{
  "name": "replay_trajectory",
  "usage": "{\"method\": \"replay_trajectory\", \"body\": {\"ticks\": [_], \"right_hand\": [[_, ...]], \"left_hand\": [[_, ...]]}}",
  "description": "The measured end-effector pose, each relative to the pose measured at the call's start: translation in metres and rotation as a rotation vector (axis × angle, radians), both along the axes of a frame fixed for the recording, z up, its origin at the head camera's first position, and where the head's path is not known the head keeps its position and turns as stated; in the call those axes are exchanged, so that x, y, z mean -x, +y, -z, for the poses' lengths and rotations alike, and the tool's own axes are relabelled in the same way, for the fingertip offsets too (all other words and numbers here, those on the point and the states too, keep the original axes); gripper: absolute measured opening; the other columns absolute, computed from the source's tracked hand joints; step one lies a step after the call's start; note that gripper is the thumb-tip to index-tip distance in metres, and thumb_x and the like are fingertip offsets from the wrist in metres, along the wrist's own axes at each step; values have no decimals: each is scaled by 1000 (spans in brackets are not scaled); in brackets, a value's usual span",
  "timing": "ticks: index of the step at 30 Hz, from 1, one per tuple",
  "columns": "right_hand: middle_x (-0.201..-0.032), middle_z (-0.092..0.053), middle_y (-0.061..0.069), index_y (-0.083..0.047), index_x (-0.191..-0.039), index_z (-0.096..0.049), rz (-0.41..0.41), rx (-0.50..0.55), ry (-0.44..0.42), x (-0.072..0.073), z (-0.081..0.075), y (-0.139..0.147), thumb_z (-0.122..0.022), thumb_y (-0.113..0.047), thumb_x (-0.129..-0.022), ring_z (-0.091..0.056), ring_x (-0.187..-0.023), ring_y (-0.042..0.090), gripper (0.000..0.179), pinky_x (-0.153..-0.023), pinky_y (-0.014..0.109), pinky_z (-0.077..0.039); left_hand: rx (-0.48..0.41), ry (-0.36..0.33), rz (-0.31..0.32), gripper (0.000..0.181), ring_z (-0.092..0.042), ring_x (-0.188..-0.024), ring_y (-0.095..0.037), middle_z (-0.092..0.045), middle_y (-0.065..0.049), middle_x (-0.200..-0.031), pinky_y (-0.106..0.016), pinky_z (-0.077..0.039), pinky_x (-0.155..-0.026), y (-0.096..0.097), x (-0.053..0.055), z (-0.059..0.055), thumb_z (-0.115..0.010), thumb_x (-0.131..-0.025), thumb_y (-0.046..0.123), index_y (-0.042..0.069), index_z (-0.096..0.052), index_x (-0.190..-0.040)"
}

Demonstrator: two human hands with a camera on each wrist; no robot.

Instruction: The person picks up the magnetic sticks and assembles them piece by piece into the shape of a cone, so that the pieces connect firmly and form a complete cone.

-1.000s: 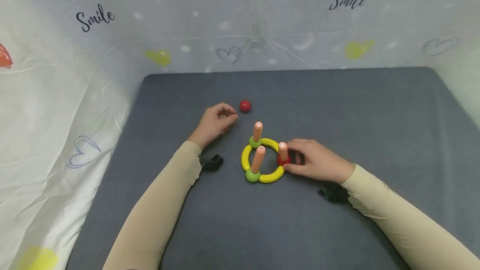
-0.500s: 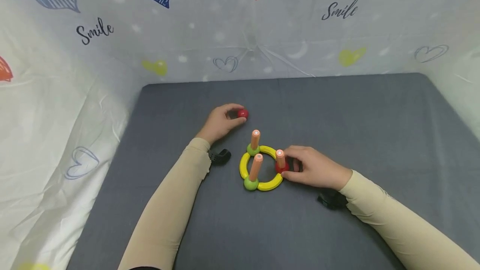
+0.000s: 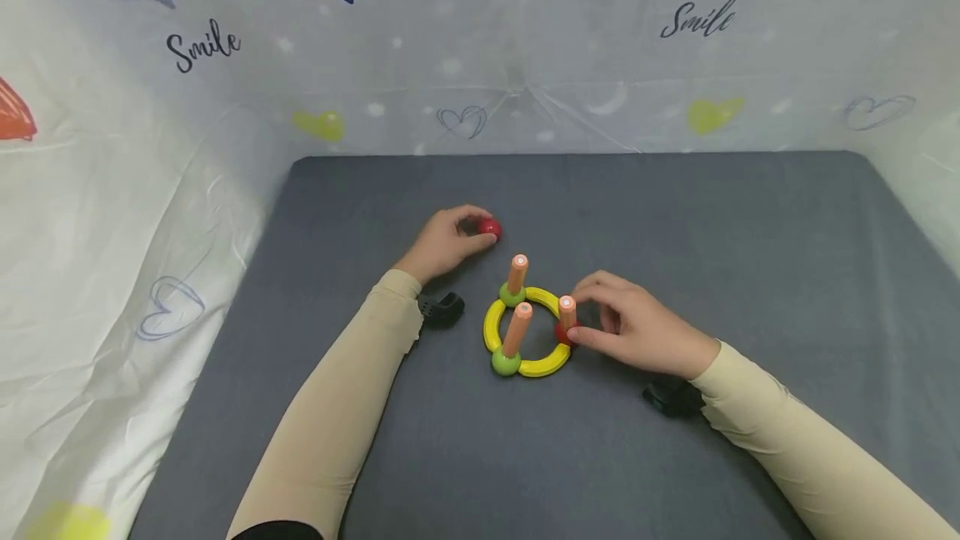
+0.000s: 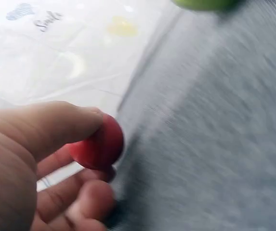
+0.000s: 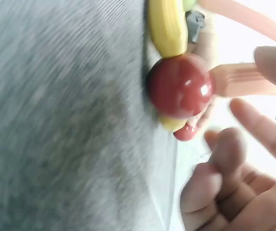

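Observation:
A loose red ball (image 3: 491, 228) (image 4: 99, 144) lies on the grey mat (image 3: 675, 215), and my left hand (image 3: 448, 242) pinches it between thumb and fingers. Nearer me sits a yellow ring (image 3: 525, 367) (image 5: 166, 26) with two green balls (image 3: 505, 362) and a red ball (image 3: 561, 332) (image 5: 180, 85) as joints. An orange peg stands in each. My right hand (image 3: 637, 332) is at the right peg (image 3: 567, 312) (image 5: 243, 79), its index fingertip by the peg's top and its thumb by the red joint ball.
A white sheet printed with hearts and "Smile" (image 3: 202, 47) walls in the mat at the back and both sides. Black wrist mounts (image 3: 442, 308) (image 3: 671, 398) sit under both forearms. Bare mat stretches to the right and towards me.
My left hand reached right to the loose red ball and took hold of it. My right hand stayed at the right peg, its fingers shifting slightly upward.

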State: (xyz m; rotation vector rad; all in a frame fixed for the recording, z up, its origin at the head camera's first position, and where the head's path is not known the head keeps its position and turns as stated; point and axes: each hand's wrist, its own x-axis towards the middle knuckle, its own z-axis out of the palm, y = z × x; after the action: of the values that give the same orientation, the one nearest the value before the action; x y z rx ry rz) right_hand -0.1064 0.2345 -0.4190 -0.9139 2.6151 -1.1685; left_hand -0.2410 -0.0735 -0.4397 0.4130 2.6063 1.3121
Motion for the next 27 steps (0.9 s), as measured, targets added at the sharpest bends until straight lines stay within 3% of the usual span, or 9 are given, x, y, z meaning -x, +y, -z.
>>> {"method": "replay_trajectory", "body": {"ticks": [5,8,13,18,23,27], "right_hand": [[-100,-67,-11,-17,-119,-74,-27,122,29,0,-4,-5,-80,-14,-95,-56,-64,7,26,-59,26,-49],[-97,-68,-10,-16,-118,-74,-30,137,21,1,-3,-9,-79,-13,-95,-58,-67,7,24,-60,26,-50],[-90,-68,-9,-19,-114,-75,-4,125,16,1,-4,-9,-81,-15,-94,-59,-65,7,21,-59,26,-50],[-85,-70,-11,-19,-113,-76,-35,95,8,9,-12,-12,-81,-19,-94,-59,-61,7,19,-56,26,-50],[-82,-68,-10,-20,-110,-77,-84,3,-27,20,-22,-15,-81,-23,-95,-56,-59,7,16,-56,27,-49],[-81,-69,-9,-25,-105,-75,-89,-48,-51,24,-26,-13,-82,-26,-95,-55,-59,8,12,-57,27,-49]], "left_hand": [[-79,-64,11,38,-64,-84,-25,-67,-4,-121,-35,-54,-69,-5,-4,-18,-76,-98,33,16,-67,-131],[-92,-47,24,36,-64,-83,-27,-67,-3,-119,-35,-53,-66,-5,-10,-35,-75,-99,33,17,-68,-130],[-98,20,162,34,-57,-80,-26,-67,-1,-116,-34,-47,-64,4,-23,-65,-75,-98,32,17,-70,-128],[-120,53,300,33,-61,-81,-23,-69,1,-109,-37,-51,-68,9,-40,-88,-76,-97,31,18,-70,-127],[-106,81,358,30,-64,-83,-19,-71,5,-102,-39,-56,-70,11,-54,-102,-77,-97,30,21,-70,-125],[-94,100,390,28,-64,-84,-16,-70,7,-104,-38,-56,-70,14,-59,-106,-77,-97,30,22,-70,-123]]}}
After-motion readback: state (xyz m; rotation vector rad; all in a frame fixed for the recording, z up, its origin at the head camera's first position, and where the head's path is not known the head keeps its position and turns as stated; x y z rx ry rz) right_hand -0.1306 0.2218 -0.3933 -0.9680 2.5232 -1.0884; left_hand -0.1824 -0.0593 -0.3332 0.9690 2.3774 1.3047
